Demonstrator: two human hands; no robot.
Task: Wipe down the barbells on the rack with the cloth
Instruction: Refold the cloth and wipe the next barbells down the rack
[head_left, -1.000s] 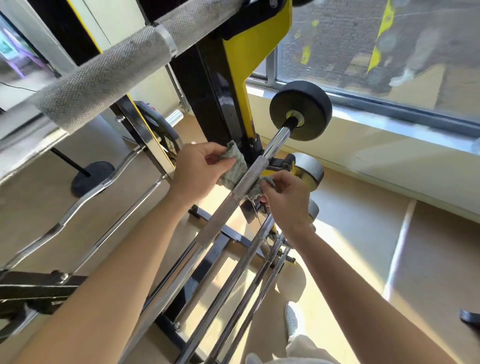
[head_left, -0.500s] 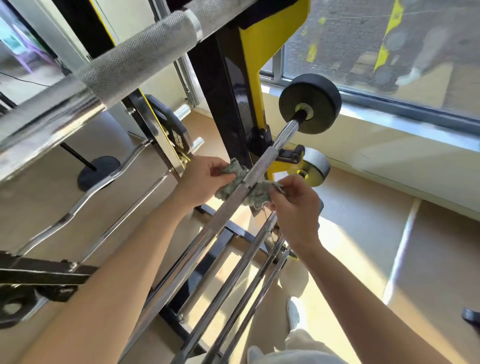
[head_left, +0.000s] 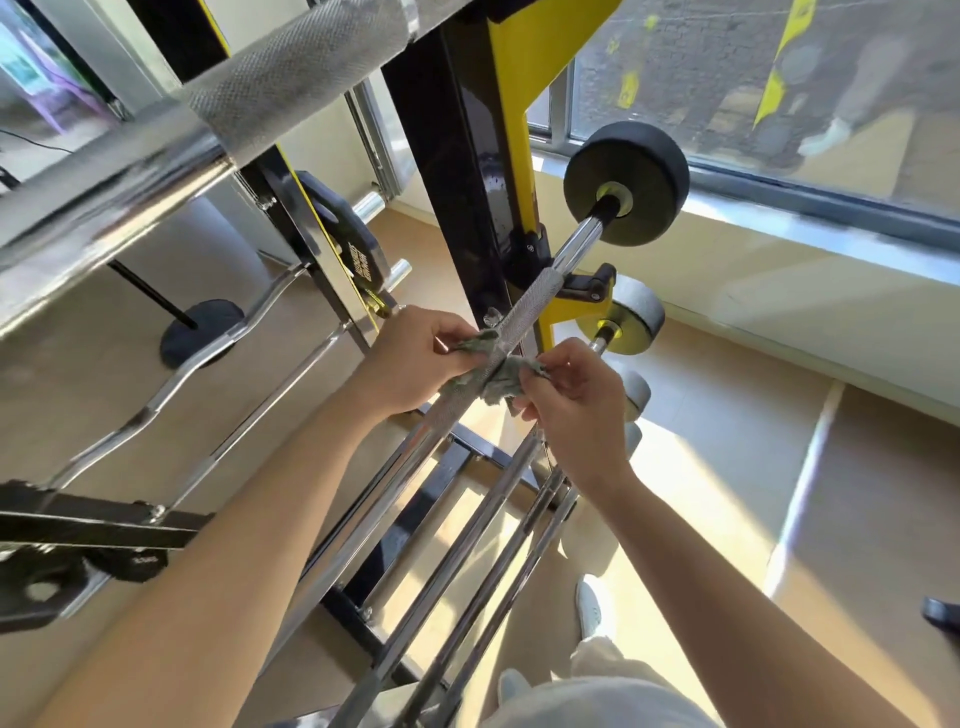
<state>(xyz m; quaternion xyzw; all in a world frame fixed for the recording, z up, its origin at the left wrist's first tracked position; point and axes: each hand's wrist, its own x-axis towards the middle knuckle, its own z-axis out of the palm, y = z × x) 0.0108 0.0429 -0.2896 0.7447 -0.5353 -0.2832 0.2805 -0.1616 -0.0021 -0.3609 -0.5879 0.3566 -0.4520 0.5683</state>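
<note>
The barbell (head_left: 524, 306) under attention lies on the black-and-yellow rack (head_left: 452, 156), running from the near left up to the far right. Its shaft is chrome, with a knurled stretch just beyond your hands and a smooth bright stretch before the round black end weight (head_left: 626, 182) at the far end. It sits in a black hook on the rack upright.

The cloth (head_left: 511, 379) is small, grey-green and crumpled. It passes beneath the knurled shaft and touches it, with one end showing on each side. Your left hand (head_left: 410, 358) pinches the left end, fingers curled in. Your right hand (head_left: 576, 410) pinches the right end between thumb and fingers. Both hands sit just beside the shaft, one on either side.

Limits of the view:
- The middle of the cloth is hidden by the shaft.
- Your left fingertips are covered by the cloth and the back of the hand.
- The near end of the barbell passes behind your left forearm and leaves the lower edge.
- The lower barbells (head_left: 467, 561) overlap, so their number cannot be told; a grey end weight (head_left: 631, 317) shows below the black one.
- The top barbell (head_left: 291, 67), close to the camera, blurs toward the left and is cut off at both ends.
- The lettering on the weight plate (head_left: 353, 244) at the far left is too small to read.
</note>
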